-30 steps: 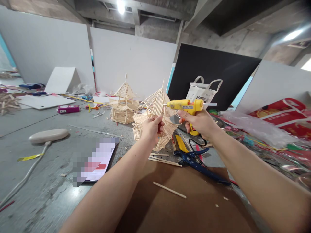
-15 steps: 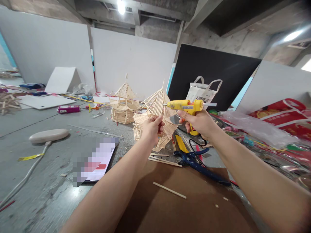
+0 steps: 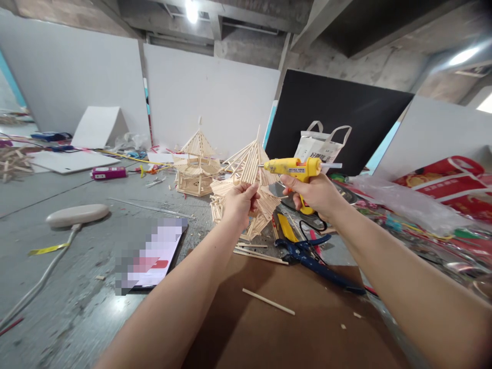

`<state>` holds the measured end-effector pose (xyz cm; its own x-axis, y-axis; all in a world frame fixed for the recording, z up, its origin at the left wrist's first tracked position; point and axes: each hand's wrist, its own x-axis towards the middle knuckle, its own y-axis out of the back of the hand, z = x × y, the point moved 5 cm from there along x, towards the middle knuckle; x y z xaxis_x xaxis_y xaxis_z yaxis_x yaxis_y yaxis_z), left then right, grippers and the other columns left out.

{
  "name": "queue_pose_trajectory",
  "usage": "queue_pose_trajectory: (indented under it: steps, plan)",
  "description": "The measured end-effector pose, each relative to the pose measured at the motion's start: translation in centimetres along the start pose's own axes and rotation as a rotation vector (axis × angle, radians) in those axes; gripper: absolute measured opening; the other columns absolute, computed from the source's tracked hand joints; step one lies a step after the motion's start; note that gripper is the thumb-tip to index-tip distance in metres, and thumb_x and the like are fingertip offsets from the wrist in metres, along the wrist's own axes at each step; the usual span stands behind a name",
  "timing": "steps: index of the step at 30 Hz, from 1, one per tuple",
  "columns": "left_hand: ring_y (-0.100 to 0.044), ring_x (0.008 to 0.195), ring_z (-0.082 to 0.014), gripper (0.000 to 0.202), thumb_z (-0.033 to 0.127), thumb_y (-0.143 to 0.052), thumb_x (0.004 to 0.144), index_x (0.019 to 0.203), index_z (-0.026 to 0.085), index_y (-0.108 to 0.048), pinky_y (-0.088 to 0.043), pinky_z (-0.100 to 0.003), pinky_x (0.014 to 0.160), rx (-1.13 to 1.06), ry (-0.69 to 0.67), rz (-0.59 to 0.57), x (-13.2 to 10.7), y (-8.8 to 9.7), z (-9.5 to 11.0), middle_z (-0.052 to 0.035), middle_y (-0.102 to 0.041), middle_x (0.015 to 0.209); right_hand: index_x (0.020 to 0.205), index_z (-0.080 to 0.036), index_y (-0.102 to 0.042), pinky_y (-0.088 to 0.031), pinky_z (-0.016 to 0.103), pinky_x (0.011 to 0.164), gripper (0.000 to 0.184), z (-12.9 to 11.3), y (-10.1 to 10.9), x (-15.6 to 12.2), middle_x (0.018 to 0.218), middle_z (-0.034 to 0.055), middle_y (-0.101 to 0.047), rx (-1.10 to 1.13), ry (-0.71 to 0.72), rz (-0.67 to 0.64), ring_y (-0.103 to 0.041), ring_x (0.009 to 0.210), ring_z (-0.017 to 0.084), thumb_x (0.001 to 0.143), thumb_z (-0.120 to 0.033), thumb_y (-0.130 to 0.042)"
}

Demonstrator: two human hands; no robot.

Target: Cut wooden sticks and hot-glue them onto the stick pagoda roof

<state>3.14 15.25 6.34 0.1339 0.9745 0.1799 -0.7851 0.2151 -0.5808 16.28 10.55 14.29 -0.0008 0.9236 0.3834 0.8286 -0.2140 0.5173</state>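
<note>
My right hand [image 3: 313,193] is wrapped around the handle of a yellow hot glue gun [image 3: 292,166], whose nozzle points left at the slanted roof of a wooden stick pavilion model [image 3: 251,161]. A clear glue stick [image 3: 331,165] pokes out of the gun's back end. In front of the same model, my left hand [image 3: 243,200] is closed with thumb and forefinger pinched together; what lies between them is too small or hidden to make out. A second pavilion model [image 3: 198,169] with a pointed roof stands behind to the left.
Blue-handled pliers [image 3: 319,266] and loose wooden sticks [image 3: 261,253] lie by a brown board [image 3: 295,328], with one stick [image 3: 268,301] on it. To the left are a phone [image 3: 159,256] and a white oval device [image 3: 77,215] with a cable. Plastic wrap [image 3: 415,205] crowds the right.
</note>
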Motion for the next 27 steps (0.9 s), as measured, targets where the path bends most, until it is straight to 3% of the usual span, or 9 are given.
queue_pose_trajectory:
  steps: [27]
  plan:
    - [-0.039,0.031,-0.0032,0.023,0.030,-0.059,0.066,0.063,0.016,-0.041,-0.026,-0.014,0.031,0.110,-0.073,0.062,-0.12,0.18,0.41,0.0061,-0.047,0.045,0.073,-0.019,-0.058,-0.034,0.022,0.030,0.022,0.10,-0.14,-0.32,0.061,0.0005,-0.058,0.041,-0.008,-0.014,-0.042,0.031,0.006,0.068,-0.040,-0.058]
